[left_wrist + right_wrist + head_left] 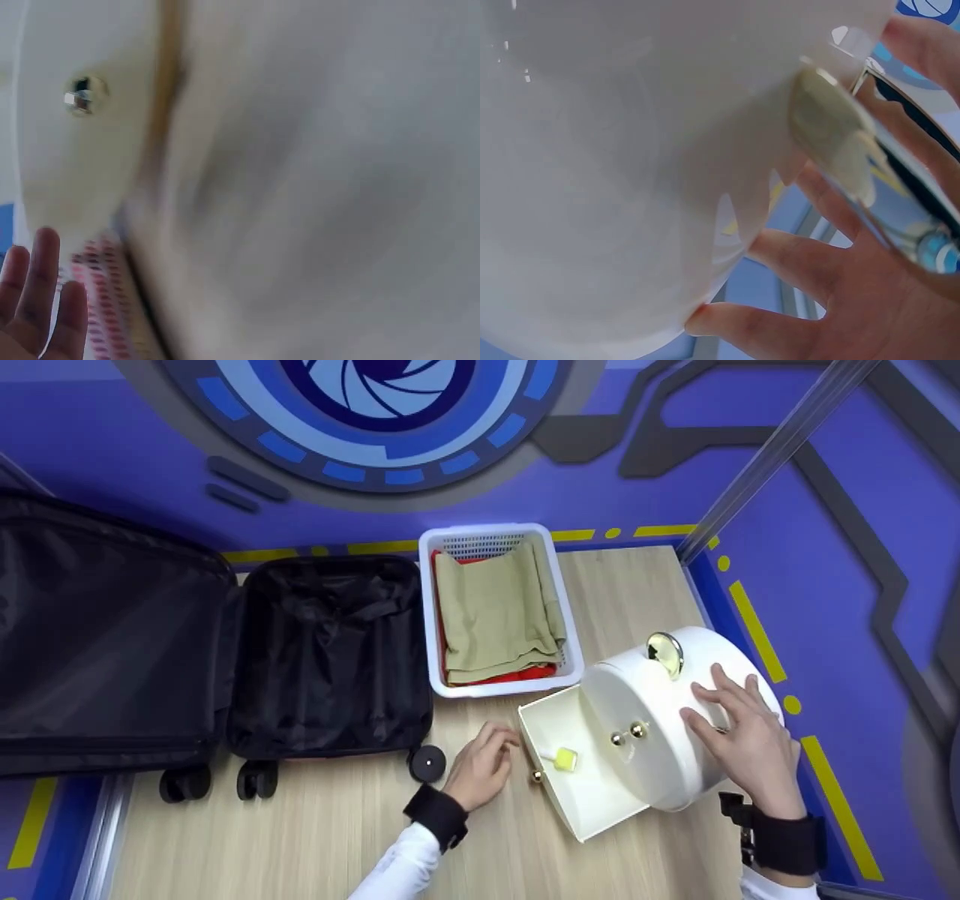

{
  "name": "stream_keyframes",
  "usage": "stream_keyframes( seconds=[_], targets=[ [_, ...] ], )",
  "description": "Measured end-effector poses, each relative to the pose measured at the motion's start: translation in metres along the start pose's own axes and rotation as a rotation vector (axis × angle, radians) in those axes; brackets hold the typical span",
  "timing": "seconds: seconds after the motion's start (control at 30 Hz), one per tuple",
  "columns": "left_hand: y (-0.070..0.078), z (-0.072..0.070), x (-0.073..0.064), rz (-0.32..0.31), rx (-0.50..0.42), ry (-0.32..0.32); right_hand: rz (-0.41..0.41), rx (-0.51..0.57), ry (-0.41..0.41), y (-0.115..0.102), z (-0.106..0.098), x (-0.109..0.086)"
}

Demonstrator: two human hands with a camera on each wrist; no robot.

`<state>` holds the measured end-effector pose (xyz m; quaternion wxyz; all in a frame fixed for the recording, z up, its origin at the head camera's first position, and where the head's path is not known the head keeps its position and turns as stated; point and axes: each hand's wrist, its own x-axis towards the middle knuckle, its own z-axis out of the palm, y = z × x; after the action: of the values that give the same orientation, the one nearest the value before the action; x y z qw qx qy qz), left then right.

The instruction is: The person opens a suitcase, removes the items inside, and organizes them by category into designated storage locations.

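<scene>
A glossy white rounded storage box [701,690] with gold knobs lies on the wood-grain surface, its drawer [600,802] pulled out. In the drawer lies a small yellow bottle [565,760] with a white cap. My right hand [746,735] rests on the box with spread fingers, fingertips against its curved shell in the right wrist view, near a shiny gold handle [870,165]. My left hand [480,765] is beside the drawer front, fingers loosely bent and holding nothing, close to the drawer's gold knob [536,775]. In the left wrist view its fingers [39,292] are extended.
A white basket [502,688] with folded khaki and red cloth stands behind the drawer. On the left an opened black suitcase [330,660] lies with its wheels [427,764] toward me. Blue patterned walls [855,585] close the back and right.
</scene>
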<state>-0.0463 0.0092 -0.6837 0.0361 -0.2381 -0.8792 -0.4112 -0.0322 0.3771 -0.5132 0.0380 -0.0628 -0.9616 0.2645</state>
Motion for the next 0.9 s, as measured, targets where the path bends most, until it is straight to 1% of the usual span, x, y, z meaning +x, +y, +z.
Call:
stream_keyframes(
  seconds=[0.03,0.13,0.23,0.3,0.37,0.43,0.5,0.57,0.63,0.67,0.7,0.73,0.83,0.87,0.9],
  targets=[
    [-0.004,0.0,-0.006,-0.02,-0.012,-0.017,-0.001,-0.002,0.003,0.0,0.0,0.0],
    [-0.01,0.004,-0.022,-0.091,-0.057,-0.109,-0.008,-0.011,0.014,0.002,-0.001,-0.001],
    [-0.01,0.015,-0.034,-0.167,-0.131,-0.194,-0.003,-0.009,0.016,0.002,0.0,-0.001],
    [-0.008,0.023,-0.039,-0.219,-0.188,-0.221,0.008,0.002,0.003,0.001,0.0,-0.001],
    [-0.006,0.031,-0.042,-0.264,-0.249,-0.221,0.019,0.013,-0.011,0.001,0.001,-0.001],
    [-0.004,0.037,-0.043,-0.299,-0.318,-0.207,0.027,0.02,-0.021,0.001,0.001,-0.001],
    [-0.002,0.042,-0.042,-0.308,-0.382,-0.185,0.028,0.014,-0.014,0.001,0.001,-0.002],
    [-0.002,0.046,-0.042,-0.301,-0.437,-0.165,0.026,0.013,-0.009,0.001,0.001,-0.002],
    [-0.005,0.052,-0.042,-0.271,-0.455,-0.128,0.018,0.013,-0.002,0.001,0.0,-0.002],
    [-0.006,0.053,-0.041,-0.268,-0.458,-0.117,0.011,0.012,0.005,0.001,0.0,-0.002],
    [-0.011,0.059,-0.042,-0.272,-0.462,-0.105,0.002,0.013,0.011,0.001,0.0,-0.002],
    [-0.011,0.061,-0.041,-0.282,-0.463,-0.095,-0.002,0.018,0.014,0.001,0.0,-0.002],
    [-0.026,0.078,-0.041,-0.301,-0.454,-0.067,-0.009,0.021,0.025,0.001,0.001,-0.002],
    [-0.027,0.08,-0.039,-0.325,-0.46,-0.076,-0.008,0.025,0.024,0.0,0.001,-0.002],
    [-0.031,0.085,-0.038,-0.325,-0.455,-0.071,-0.009,0.024,0.027,0.001,0.001,-0.002]
  ],
)
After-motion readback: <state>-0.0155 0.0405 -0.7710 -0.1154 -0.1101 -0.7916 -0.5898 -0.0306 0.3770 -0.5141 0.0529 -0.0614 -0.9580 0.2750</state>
